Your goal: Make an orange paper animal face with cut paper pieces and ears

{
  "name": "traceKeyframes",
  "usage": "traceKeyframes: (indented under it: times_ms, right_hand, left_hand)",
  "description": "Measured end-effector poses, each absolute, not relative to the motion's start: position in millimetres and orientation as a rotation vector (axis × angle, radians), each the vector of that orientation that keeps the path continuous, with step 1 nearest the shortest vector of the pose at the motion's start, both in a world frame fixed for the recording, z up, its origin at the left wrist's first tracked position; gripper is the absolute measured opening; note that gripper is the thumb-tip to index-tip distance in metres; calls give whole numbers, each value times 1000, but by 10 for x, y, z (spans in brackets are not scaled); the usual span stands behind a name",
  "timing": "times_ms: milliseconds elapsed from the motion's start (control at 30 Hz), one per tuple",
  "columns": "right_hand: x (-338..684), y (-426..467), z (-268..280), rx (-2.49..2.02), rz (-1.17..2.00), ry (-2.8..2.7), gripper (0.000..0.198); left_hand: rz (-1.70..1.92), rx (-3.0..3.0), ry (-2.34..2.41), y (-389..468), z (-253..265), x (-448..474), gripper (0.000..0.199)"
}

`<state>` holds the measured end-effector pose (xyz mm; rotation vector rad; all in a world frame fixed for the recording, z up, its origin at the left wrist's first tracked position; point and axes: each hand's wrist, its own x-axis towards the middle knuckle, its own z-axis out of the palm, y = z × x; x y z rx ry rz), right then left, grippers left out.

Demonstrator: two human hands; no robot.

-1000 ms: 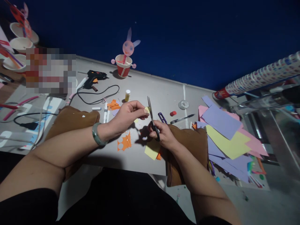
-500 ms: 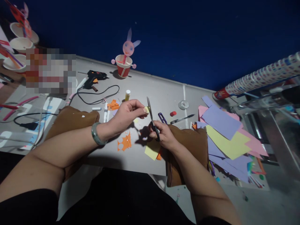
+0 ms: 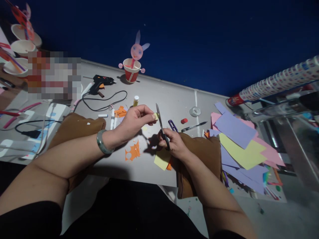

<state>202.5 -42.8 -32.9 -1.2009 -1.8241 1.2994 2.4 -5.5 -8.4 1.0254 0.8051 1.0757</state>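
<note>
Above the desk [image 3: 161,91], between its near and far edges, the right hand [image 3: 174,142] has its grip closed round the scissors' [image 3: 160,123] black handles, their long axis running toward the far edge, blades looking slightly parted; the left hand [image 3: 136,119], nearer the paper, has its grip pinching the small yellow paper piece [image 3: 156,116] just left of the blades, touching or not I cannot tell; the piece looks pale, its outline mostly hidden by fingers.
</note>
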Motion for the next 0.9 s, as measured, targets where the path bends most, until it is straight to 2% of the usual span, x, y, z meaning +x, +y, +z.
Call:
traceKeyframes:
  times_ms: [900]
  right_hand:
    - [2027,-425,-333,-1236,1275,-1823,57]
  left_hand:
    - [1101,1041,838,-24,-70,4,13]
